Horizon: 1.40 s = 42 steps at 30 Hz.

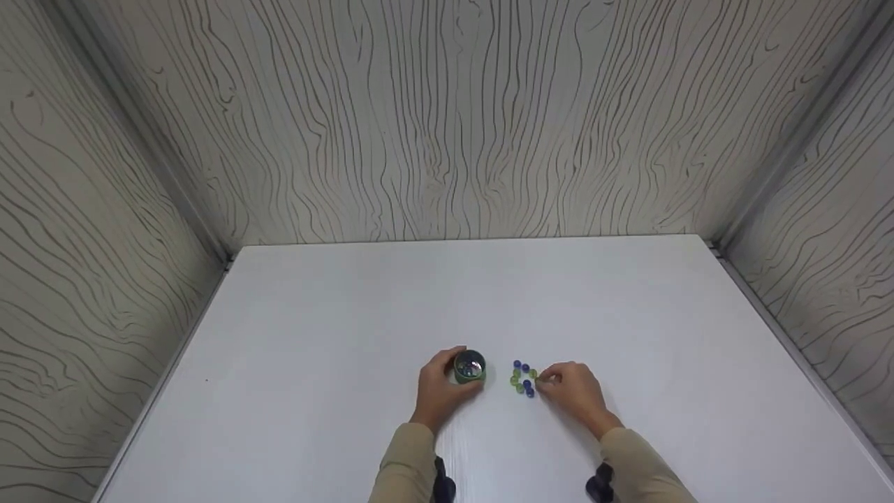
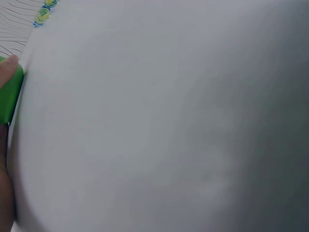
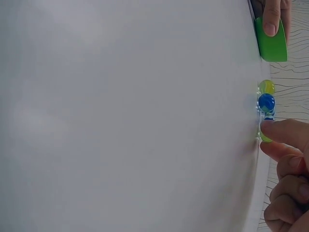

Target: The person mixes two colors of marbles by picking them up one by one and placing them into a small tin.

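Observation:
My left hand [image 1: 442,388] curves its thumb and fingers around a small green cup [image 1: 482,379]. The cup stands upright on the table, with shiny contents showing inside its dark interior. To its right lies a loose cluster of glass marbles, some blue [image 1: 517,364], others yellow-green [image 1: 515,381]. At the cluster's right edge is my right hand [image 1: 576,392], its thumb and index fingertip pinching a yellow-green marble [image 3: 266,137]. Another blue marble [image 3: 266,102] sits close by in the right wrist view. The left wrist view catches only part of the green cup [image 2: 10,96] and a few marbles [image 2: 43,13].
Everything stands on a white table [image 1: 314,314]. Pale panels with a wood-grain line pattern [image 1: 433,126] rise behind it and on both sides. Dark wrist devices [image 1: 444,482] show at both sleeves.

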Motion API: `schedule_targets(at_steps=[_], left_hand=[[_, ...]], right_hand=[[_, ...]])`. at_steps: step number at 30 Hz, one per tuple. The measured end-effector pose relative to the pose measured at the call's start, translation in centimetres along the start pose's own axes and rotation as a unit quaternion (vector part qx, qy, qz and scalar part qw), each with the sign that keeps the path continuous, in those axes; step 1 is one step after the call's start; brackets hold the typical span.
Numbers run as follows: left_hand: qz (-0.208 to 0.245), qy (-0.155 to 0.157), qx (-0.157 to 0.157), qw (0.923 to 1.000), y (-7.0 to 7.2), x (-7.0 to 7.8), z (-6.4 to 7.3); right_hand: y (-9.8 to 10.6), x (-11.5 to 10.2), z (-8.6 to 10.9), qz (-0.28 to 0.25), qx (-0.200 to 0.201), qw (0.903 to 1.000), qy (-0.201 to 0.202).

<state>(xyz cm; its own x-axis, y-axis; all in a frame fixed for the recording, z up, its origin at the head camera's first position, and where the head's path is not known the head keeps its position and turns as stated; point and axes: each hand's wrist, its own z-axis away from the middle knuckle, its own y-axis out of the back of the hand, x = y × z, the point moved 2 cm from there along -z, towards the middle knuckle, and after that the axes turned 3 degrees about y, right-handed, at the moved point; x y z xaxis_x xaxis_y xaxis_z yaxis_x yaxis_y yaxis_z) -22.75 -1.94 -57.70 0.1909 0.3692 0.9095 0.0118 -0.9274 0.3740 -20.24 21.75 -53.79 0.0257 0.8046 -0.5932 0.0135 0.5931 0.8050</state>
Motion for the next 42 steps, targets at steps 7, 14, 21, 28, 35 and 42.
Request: schedule_targets(at_steps=[7, 14, 21, 28, 35, 42], left_hand=[[-0.005, -0.007, 0.003, 1.0, 0.0, -0.1, 0.0], [-0.013, 0.002, 0.003, 0.9999, 0.0, 0.0, 0.1], [-0.012, 0.007, 0.0, 0.9999, 0.0, 0.1, 0.1], [-0.015, 0.003, 0.0, 0.9999, 0.0, 0.0, 0.1], [-0.009, 0.012, -0.002, 0.9999, 0.0, 0.0, 0.1], [-0.014, -0.005, 0.001, 0.9999, 0.0, 0.1, 0.0]], right_hand=[[-0.1, 0.2, 0.1, -0.001, 0.006, 1.0, -0.002], [0.0, 0.1, 0.3, 0.0, 0.017, 0.9998, 0.013], [0.1, 0.1, 0.3, -0.003, 0.016, 0.9998, 0.01], [0.3, -0.2, 0.3, -0.011, -0.003, 0.9999, -0.006], [0.5, -0.7, 0.4, -0.016, -0.004, 0.9998, -0.011], [0.5, -1.4, 0.4, 0.0, 0.002, 1.0, -0.003]])
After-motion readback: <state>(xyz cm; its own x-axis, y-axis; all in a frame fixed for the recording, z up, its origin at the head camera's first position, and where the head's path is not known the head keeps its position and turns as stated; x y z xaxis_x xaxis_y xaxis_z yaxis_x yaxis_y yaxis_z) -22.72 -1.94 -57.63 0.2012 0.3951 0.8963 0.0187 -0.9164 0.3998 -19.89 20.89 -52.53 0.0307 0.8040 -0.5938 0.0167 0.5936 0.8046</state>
